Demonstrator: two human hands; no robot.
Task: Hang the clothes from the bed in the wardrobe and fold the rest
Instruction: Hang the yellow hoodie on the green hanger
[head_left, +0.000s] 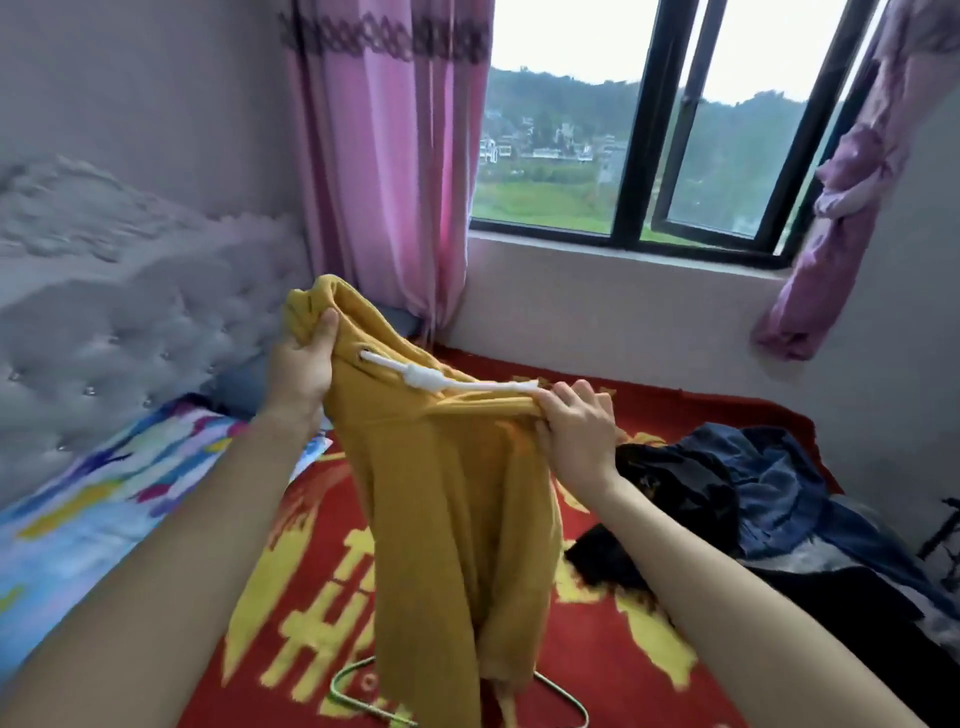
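Note:
A mustard-yellow hoodie (441, 499) with a white drawstring (431, 378) hangs in the air above the bed, held up by both hands. My left hand (304, 366) grips the hood at the upper left. My right hand (576, 421) pinches the neckline or shoulder fabric on the right. The body of the hoodie drops down to the red blanket (613, 665). A green wire hanger (363, 691) lies on the blanket under the hoodie's hem, partly hidden by it.
A heap of dark and blue clothes (753, 483) lies on the right side of the bed. A colourful pillow or sheet (104, 499) lies at the left by the grey tufted headboard (119, 332). Pink curtains (384, 171) and a window (649, 130) stand behind.

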